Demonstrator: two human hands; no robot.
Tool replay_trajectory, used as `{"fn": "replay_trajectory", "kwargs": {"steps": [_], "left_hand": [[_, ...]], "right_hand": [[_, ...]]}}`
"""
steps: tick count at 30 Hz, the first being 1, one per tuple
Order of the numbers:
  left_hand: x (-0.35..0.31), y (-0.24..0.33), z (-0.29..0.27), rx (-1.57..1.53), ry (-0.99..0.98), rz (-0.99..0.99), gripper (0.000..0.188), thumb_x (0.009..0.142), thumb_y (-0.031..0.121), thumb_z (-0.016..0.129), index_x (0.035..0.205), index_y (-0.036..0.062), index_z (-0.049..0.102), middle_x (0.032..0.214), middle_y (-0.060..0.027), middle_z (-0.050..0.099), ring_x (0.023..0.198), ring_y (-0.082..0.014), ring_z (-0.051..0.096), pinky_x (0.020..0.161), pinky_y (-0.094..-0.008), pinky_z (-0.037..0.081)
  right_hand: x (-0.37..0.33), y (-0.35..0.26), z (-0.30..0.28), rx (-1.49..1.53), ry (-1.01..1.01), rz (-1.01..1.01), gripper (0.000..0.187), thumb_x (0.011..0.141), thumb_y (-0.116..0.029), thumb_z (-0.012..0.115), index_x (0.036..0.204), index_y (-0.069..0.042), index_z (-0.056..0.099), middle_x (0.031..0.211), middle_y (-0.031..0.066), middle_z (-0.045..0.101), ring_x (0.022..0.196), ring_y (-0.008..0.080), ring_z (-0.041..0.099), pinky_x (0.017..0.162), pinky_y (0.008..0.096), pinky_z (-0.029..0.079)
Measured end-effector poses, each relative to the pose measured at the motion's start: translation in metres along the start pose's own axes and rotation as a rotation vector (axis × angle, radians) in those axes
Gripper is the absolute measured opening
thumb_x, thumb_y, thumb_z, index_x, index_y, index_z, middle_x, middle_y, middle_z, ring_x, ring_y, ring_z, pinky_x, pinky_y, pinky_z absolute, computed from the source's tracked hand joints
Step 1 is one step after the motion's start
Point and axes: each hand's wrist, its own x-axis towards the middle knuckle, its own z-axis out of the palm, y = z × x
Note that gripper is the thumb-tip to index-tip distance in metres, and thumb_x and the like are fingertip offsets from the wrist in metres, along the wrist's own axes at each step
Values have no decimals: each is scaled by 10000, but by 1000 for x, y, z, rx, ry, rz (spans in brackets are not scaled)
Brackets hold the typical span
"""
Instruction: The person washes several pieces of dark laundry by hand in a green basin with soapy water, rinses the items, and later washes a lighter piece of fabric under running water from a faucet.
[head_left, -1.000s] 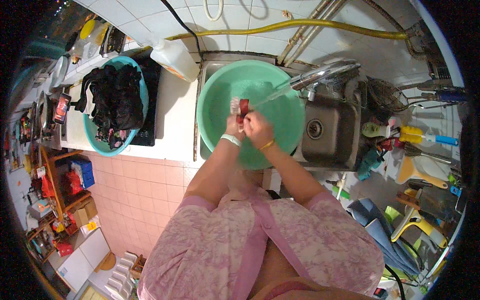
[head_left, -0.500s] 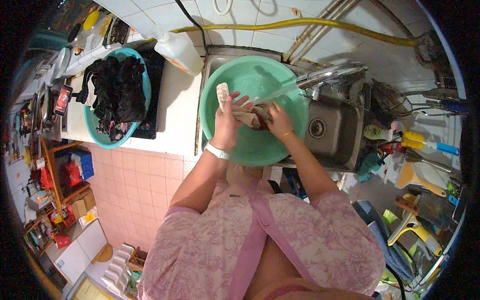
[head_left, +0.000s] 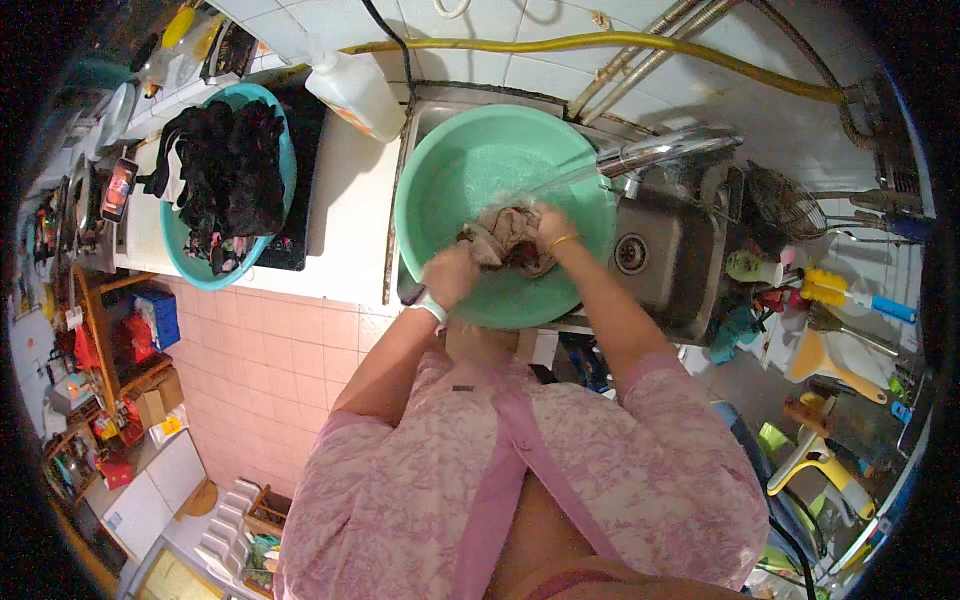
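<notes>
A wet beige cloth with darker reddish-brown patches is bunched inside a wide green basin. My left hand, a little blurred, is closed on its near left side. At the cloth's right end, my right hand has its fingers wrapped round the fabric. Water streams from the chrome faucet into the basin, just beyond the cloth. Folds and finger backs hide what kind of cloth item it is.
The basin sits over a steel sink, its drain showing at right. A blue basin of dark clothes stands on the left counter, near a phone and a white jug. Brushes and utensils hang at right.
My left hand, earlier raised with fingers spread and a pale cloth end standing against it, has come down nearer me and closed on the cloth. The cloth is now spread wider between both hands.
</notes>
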Motion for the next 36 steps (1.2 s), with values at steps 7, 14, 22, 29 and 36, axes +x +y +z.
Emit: {"fn": "replay_trajectory", "kwargs": {"steps": [7, 14, 22, 29, 36], "left_hand": [[11, 24, 0, 26, 59, 39, 472, 613, 210, 638, 1000, 18, 447, 896, -173, 517, 832, -321, 502, 725, -399, 414], [53, 10, 10, -522, 168, 432, 587, 576, 76, 649, 1114, 17, 423, 997, -172, 515, 925, -300, 499, 806, -322, 389], [45, 8, -21, -1195, -386, 237, 325, 704, 80, 570, 999, -20, 476, 846, -49, 536, 792, -87, 490, 693, -222, 412], [35, 41, -17, -1403, -222, 279, 329, 767, 70, 491, 1079, -10, 422, 986, -50, 500, 877, -108, 477, 759, -225, 389], [26, 44, -24, -1115, 326, 199, 261, 740, 38, 485, 998, -2, 492, 857, -64, 553, 776, -141, 522, 712, -243, 412]], "right_hand": [[-23, -6, -18, 879, -101, 70, 302, 709, -202, 548, 940, -8, 526, 849, 91, 578, 759, 187, 545, 687, 289, 431], [-67, -42, -96, 1594, -328, 114, 292, 742, -130, 495, 998, 12, 496, 927, 90, 554, 801, 201, 543, 705, 281, 441], [-36, 1, -107, 827, -21, -13, 329, 735, -161, 572, 1013, -6, 488, 1007, 86, 515, 882, 192, 510, 749, 298, 418], [-59, -25, -40, 1025, -152, -176, 434, 713, -182, 573, 1093, -13, 449, 1107, 139, 456, 1016, 236, 450, 843, 302, 358], [-48, -37, -44, 998, -106, -189, 400, 694, -195, 582, 1017, 14, 475, 883, 100, 558, 814, 190, 538, 726, 300, 423]]}}
